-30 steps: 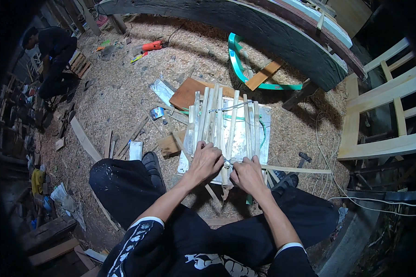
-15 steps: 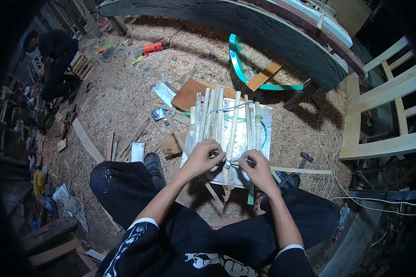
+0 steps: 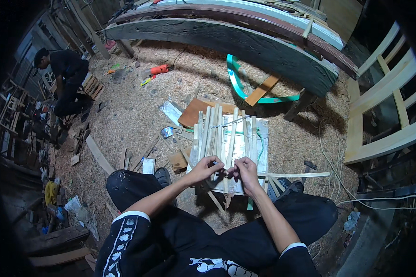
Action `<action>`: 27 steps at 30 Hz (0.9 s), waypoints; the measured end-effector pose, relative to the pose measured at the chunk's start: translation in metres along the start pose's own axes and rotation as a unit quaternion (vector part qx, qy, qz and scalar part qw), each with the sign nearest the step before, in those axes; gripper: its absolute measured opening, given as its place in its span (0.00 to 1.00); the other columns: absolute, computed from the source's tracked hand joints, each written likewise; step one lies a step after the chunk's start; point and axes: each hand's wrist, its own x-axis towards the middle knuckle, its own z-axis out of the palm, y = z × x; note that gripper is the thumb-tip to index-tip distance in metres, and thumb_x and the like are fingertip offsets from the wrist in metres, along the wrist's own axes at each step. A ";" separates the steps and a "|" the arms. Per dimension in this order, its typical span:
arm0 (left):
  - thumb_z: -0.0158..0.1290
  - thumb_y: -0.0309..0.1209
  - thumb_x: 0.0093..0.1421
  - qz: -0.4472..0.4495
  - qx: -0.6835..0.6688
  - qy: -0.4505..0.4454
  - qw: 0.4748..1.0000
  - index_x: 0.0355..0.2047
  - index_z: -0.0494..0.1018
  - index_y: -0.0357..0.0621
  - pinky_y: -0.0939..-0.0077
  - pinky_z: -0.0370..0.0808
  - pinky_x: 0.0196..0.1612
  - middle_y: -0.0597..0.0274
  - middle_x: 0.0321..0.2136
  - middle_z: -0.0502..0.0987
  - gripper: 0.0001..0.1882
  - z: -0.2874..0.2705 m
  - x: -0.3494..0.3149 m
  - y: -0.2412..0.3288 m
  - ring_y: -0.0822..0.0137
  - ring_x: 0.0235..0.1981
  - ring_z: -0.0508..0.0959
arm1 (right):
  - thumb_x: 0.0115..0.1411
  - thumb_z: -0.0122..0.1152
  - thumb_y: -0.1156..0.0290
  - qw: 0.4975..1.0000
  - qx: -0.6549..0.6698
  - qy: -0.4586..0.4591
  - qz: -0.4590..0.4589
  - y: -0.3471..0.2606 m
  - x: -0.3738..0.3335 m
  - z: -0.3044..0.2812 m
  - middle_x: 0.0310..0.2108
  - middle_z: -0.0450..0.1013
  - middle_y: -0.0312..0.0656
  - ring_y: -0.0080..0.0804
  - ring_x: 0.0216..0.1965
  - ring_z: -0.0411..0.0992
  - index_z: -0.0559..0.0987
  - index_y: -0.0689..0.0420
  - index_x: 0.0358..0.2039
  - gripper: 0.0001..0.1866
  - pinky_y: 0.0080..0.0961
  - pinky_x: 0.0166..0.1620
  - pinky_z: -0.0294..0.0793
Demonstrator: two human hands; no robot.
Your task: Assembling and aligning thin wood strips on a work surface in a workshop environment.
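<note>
Left grip and right grip are curling close together, contents impossible to tell; long, pale, thin wooden strips are lying beneath and beyond both.

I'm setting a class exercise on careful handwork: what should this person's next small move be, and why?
Probably ease the left hand and right hand slightly apart: both pinch close together over the near part of the wooden sticks, so a gentle pull might tighten anything held between, though that is unclear.
</note>
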 end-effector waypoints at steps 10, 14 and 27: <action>0.56 0.38 0.70 -0.025 0.097 -0.039 0.994 0.34 0.77 0.36 0.78 0.66 0.27 0.70 0.20 0.73 0.15 -0.007 0.005 -0.007 0.82 0.24 0.68 | 0.68 0.59 0.68 0.923 -0.334 0.051 -0.184 0.010 -0.010 0.007 0.33 0.79 0.54 0.41 0.35 0.80 0.75 0.65 0.38 0.11 0.36 0.40 0.76; 0.56 0.38 0.69 0.029 0.072 -0.022 0.997 0.33 0.77 0.36 0.76 0.67 0.28 0.69 0.20 0.73 0.15 -0.004 0.008 -0.015 0.80 0.25 0.68 | 0.68 0.59 0.68 0.924 -0.338 0.037 -0.175 0.011 -0.010 0.002 0.38 0.80 0.55 0.42 0.41 0.81 0.77 0.65 0.40 0.11 0.35 0.46 0.78; 0.56 0.39 0.70 0.045 0.096 -0.001 0.994 0.35 0.77 0.38 0.78 0.67 0.29 0.72 0.24 0.76 0.15 -0.002 0.004 -0.019 0.81 0.27 0.70 | 0.68 0.60 0.68 0.938 -0.320 -0.016 -0.134 0.015 0.000 -0.015 0.42 0.81 0.51 0.31 0.43 0.79 0.76 0.66 0.38 0.11 0.30 0.48 0.77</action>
